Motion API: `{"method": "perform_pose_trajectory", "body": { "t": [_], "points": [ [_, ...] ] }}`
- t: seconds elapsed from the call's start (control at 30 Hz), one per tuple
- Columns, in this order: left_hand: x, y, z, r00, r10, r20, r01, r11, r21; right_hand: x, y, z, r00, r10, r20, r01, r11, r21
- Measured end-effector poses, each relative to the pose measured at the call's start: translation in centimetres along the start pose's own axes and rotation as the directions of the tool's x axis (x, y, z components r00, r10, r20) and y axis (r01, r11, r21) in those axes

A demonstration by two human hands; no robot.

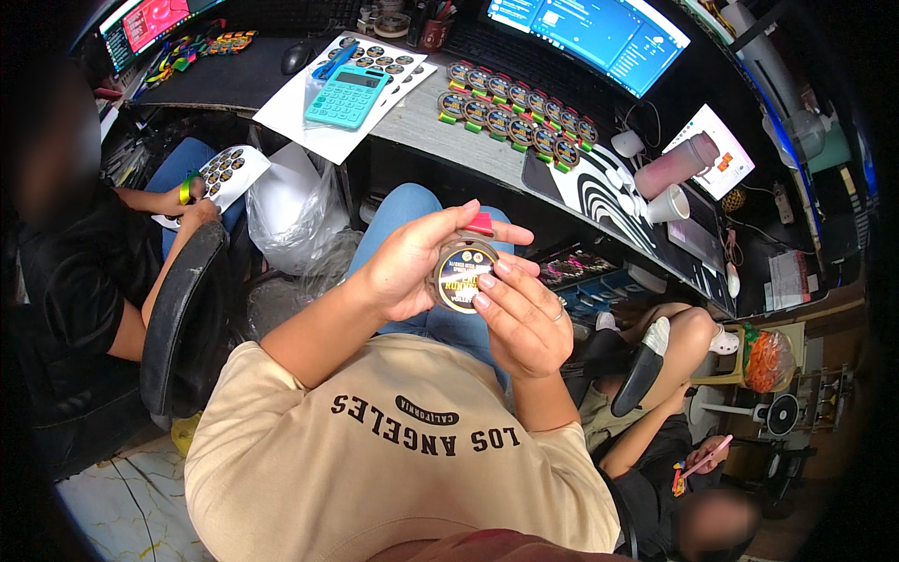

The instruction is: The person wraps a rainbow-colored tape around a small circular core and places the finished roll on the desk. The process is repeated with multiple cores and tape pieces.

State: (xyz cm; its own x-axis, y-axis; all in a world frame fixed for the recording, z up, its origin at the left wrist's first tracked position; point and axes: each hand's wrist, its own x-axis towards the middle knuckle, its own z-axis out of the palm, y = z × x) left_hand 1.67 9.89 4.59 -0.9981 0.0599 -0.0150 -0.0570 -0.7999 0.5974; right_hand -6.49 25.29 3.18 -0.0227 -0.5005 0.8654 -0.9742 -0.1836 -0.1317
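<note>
Above my lap I hold a round medal [457, 279] with a black printed disc on its face and a thick rim. A folded red ribbon [479, 223] shows at its top. My left hand [405, 270] is closed round the medal's left side, the thumb up by the ribbon and fingers behind. From the right, my right hand [526, 328] has its fingertips laid on the disc's right part, covering some of it. On the desk ahead, rows of similar medals [515, 124] lie with folded ribbons.
A turquoise calculator [346, 96] rests on sticker sheets [281, 101] at the desk's left. Right of the medals stand a white cup [668, 204] and a pink tumbler [676, 164]. One person [80, 281] sits at left; another [646, 487], at lower right, holds a phone [707, 455].
</note>
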Motion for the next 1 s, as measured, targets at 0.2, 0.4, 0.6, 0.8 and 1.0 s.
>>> {"method": "perform_pose_trajectory", "body": {
  "t": [0.2, 0.4, 0.6, 0.8, 1.0],
  "points": [
    [0.01, -0.05, -0.05, 1.0, -0.004, -0.003, 0.004, 1.0, -0.014, 0.04, 0.18, 0.03, 1.0, -0.017, 0.012, 0.017, 1.0, -0.005],
    [0.0, -0.06, -0.07, 1.0, -0.005, -0.016, 0.005, 1.0, 0.004, 0.17, 0.09, 0.09, 1.0, 0.001, 0.005, -0.001, 1.0, 0.013],
    [0.01, 0.05, 0.12, 1.0, 0.002, -0.01, -0.002, 1.0, 0.01, 0.32, 0.02, 0.12, 1.0, 0.002, 0.011, -0.002, 1.0, -0.013],
    [-0.07, 0.01, 0.48, 0.998, 0.028, -0.054, -0.018, 0.984, 0.176, 0.26, 0.06, 0.15, 1.0, -0.002, 0.004, 0.002, 1.0, -0.016],
    [0.12, -0.04, 0.24, 0.999, 0.017, -0.041, -0.012, 0.994, 0.11, 0.25, 0.01, 0.07, 1.0, 0.011, 0.019, -0.011, 1.0, -0.011]
  ]
}}
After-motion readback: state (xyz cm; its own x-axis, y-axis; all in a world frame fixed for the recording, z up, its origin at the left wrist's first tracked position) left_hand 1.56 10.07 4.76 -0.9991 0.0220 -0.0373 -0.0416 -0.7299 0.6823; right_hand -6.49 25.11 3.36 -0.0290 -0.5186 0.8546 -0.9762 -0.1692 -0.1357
